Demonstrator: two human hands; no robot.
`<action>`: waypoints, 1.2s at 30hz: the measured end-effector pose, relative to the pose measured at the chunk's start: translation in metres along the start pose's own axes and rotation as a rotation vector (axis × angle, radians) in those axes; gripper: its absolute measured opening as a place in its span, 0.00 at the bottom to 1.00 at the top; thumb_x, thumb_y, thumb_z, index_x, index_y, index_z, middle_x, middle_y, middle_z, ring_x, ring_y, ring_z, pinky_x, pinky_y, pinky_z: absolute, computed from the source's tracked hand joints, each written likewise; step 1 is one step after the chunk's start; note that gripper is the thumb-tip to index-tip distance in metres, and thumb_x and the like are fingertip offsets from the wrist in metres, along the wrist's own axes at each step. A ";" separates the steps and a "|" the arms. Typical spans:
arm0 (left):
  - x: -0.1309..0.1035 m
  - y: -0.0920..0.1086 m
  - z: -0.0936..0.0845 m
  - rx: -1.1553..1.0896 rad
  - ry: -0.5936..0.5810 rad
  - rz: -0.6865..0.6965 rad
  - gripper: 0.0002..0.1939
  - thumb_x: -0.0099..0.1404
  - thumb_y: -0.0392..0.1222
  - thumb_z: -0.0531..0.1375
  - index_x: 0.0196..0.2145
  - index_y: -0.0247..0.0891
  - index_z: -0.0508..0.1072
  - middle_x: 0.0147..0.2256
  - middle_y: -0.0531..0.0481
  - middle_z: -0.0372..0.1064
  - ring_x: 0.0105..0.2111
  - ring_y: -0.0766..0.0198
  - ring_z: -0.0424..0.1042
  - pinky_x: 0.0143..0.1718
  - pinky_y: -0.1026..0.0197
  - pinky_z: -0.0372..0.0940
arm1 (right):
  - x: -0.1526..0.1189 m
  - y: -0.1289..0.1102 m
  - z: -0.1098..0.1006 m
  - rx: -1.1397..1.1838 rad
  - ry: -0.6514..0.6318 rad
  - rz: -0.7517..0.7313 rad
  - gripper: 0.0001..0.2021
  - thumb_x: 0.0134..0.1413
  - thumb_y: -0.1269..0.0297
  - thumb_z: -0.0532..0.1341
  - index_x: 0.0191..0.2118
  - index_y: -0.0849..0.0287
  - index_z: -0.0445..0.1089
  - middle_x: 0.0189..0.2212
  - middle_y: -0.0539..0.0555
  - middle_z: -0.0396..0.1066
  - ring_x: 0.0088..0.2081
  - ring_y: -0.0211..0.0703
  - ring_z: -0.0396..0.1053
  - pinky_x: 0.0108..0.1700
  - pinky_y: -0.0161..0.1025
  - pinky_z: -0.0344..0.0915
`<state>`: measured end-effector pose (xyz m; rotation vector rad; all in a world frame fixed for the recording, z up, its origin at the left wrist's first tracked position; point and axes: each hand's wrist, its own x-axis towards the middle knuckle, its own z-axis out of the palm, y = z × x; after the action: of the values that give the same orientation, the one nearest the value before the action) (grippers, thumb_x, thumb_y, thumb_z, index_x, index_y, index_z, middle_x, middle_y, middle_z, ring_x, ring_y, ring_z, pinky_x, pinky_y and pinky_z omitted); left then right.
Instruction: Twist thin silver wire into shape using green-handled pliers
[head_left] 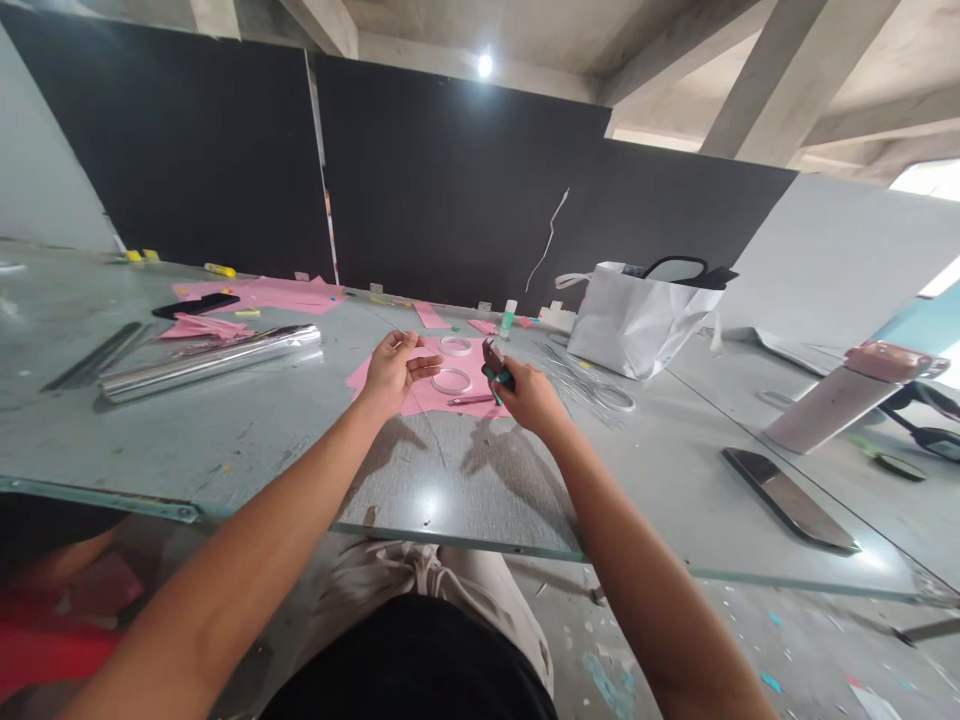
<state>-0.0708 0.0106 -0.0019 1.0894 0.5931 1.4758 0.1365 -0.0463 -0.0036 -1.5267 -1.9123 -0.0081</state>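
My left hand (397, 370) pinches a thin metal wire (433, 432), whose lower end hangs down over the table. Its other fingers are partly spread. In my right hand (531, 393) are pliers (493, 358) with green handles, their jaws pointing up and toward the left. Between and beyond the hands lies a sheet of pink paper (409, 402). Two rings, a far one (454, 346) and a nearer one (451, 381), rest on it, along with a dark pink pen-like stick (471, 400). Right of the pliers, loose wires (581, 385) are spread on the table.
A shiny foil roll (214, 365), a black phone (196, 305) and pink paper scraps lie left. Behind stands a green-labelled glue bottle (508, 318). A white bag (637, 320), a pale bottle (825, 395) and another phone (787, 495) are on the right. The table's front edge (480, 545) is near my lap.
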 end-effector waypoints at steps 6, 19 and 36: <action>-0.003 0.005 0.006 -0.022 -0.025 0.014 0.24 0.52 0.54 0.69 0.30 0.39 0.59 0.31 0.58 0.66 0.25 0.67 0.76 0.27 0.65 0.72 | -0.006 -0.007 -0.009 0.160 -0.025 0.020 0.09 0.53 0.62 0.56 0.40 0.56 0.67 0.24 0.50 0.70 0.26 0.42 0.68 0.29 0.34 0.59; -0.007 0.026 0.047 -0.108 -0.084 0.168 0.17 0.60 0.51 0.64 0.32 0.39 0.61 0.30 0.55 0.68 0.37 0.60 0.77 0.39 0.56 0.74 | -0.008 -0.025 0.003 0.741 -0.165 0.160 0.19 0.41 0.74 0.54 0.43 0.57 0.66 0.29 0.49 0.75 0.19 0.37 0.72 0.21 0.33 0.70; -0.015 0.055 0.075 0.205 0.146 0.160 0.10 0.64 0.36 0.58 0.29 0.38 0.57 0.26 0.58 0.62 0.25 0.67 0.75 0.36 0.53 0.75 | -0.009 -0.029 0.008 0.715 -0.134 0.099 0.16 0.43 0.76 0.54 0.40 0.58 0.66 0.34 0.49 0.73 0.23 0.35 0.73 0.27 0.34 0.73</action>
<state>-0.0334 -0.0318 0.0727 1.2158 0.7886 1.6709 0.1082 -0.0597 -0.0026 -1.1359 -1.6650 0.7551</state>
